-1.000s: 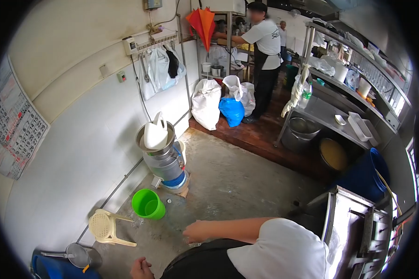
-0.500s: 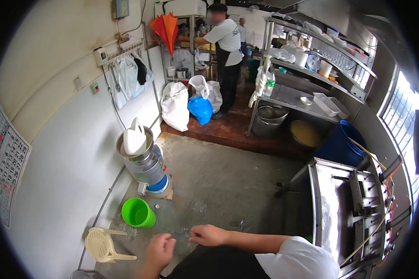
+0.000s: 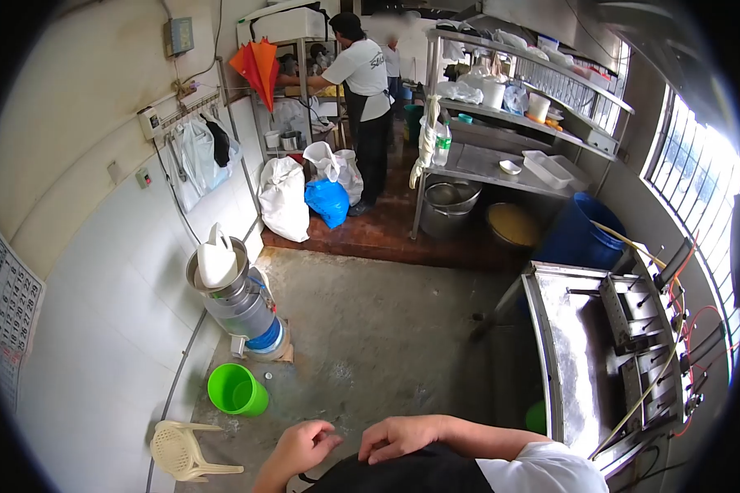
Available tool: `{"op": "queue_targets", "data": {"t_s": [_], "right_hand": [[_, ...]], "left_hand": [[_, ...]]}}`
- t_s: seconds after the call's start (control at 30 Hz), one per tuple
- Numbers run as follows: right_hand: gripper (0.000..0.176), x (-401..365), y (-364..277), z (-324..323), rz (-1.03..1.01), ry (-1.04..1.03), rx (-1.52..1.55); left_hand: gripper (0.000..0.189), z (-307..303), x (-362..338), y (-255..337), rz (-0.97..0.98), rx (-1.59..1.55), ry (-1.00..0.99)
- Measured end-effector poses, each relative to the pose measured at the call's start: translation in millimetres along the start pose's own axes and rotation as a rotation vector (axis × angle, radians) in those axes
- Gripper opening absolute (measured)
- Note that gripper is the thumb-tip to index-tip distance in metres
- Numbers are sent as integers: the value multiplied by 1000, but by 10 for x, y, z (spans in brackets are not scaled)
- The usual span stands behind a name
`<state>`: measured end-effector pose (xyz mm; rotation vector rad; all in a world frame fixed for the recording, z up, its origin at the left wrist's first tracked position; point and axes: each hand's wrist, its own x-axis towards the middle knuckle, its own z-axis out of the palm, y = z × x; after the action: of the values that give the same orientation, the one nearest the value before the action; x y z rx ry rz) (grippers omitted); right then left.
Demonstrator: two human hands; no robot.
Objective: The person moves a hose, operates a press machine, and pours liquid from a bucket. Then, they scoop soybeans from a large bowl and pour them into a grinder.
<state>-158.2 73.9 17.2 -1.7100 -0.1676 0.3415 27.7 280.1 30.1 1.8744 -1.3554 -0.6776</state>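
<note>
My left hand (image 3: 307,444) is low in the head view, in front of the black apron (image 3: 403,475). Its fingers are loosely bent, the thumb stands apart, and nothing shows in it. To its right, my right hand (image 3: 396,437) hangs over the apron's upper edge with bent, slightly parted fingers and no visible object. A small gap separates the two hands. Left of them on the concrete floor are a bright green bucket (image 3: 238,390) and a cream plastic stool (image 3: 178,452). Behind the bucket stands a metal machine (image 3: 242,311) with a white plastic container (image 3: 217,261) in its bowl.
A steel stove (image 3: 571,353) with hoses lines the right side, beside a blue barrel (image 3: 580,234). Steel shelving (image 3: 477,168) holds trays and tubs. White sacks (image 3: 284,201) and a blue bag (image 3: 327,203) sit near a co-worker (image 3: 366,90) on the raised red floor.
The view has shifted, so the room appears further left. My hands sit lower; the right one has turned with its fingers downward. The co-worker's head has turned away.
</note>
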Motion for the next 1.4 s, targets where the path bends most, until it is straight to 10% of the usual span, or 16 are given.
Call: {"op": "queue_targets", "data": {"t_s": [0.2,0.53,1.03,1.27,1.4], "right_hand": [[29,-299,-125,-384,77,-24,-92],[36,-904,190,-908,26,30,-111],[32,-1363,484,-1390,112,358,-100],[35,-1277,449,-1365,-59,-93,149],[50,-1191,557,-1093,-56,13,196]], "left_hand": [[26,-68,-167,480,-77,46,-454],[24,693,215,819,-282,-37,-295],[30,1172,997,1106,129,-294,-361],[32,895,457,777,-228,-285,-359],[37,1009,58,664,-396,-411,-184]]}}
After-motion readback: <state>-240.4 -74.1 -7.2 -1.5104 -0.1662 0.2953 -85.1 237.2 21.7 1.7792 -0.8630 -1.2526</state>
